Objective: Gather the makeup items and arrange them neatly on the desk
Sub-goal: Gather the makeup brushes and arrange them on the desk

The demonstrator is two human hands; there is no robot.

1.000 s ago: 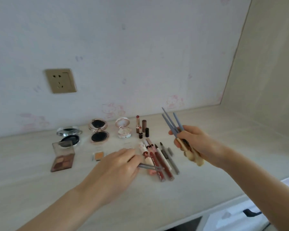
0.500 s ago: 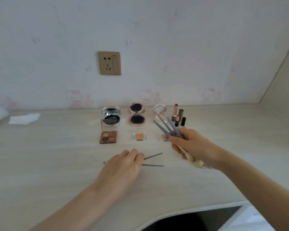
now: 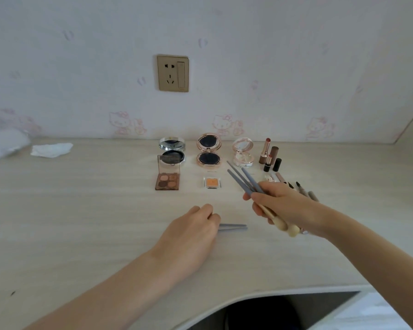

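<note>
Right hand (image 3: 285, 206): raised over desk (image 3: 81, 222), fingers curled around three grey-handled makeup brushes (image 3: 242, 181), handles pointing up-left, pale heads (image 3: 286, 227) below the palm.
Left hand (image 3: 191, 232): palm down on desk, fingertips curled onto two grey brush handles (image 3: 234, 226) lying flat, side by side.
Back row near wall: silver compact (image 3: 172, 150), rose-gold compact (image 3: 209, 151), pale compact (image 3: 243, 152), lipsticks (image 3: 270, 153).
In front: eyeshadow palette (image 3: 168, 178), orange single pan (image 3: 212, 182).
Behind right hand: pencils (image 3: 305, 191), partly hidden.
</note>
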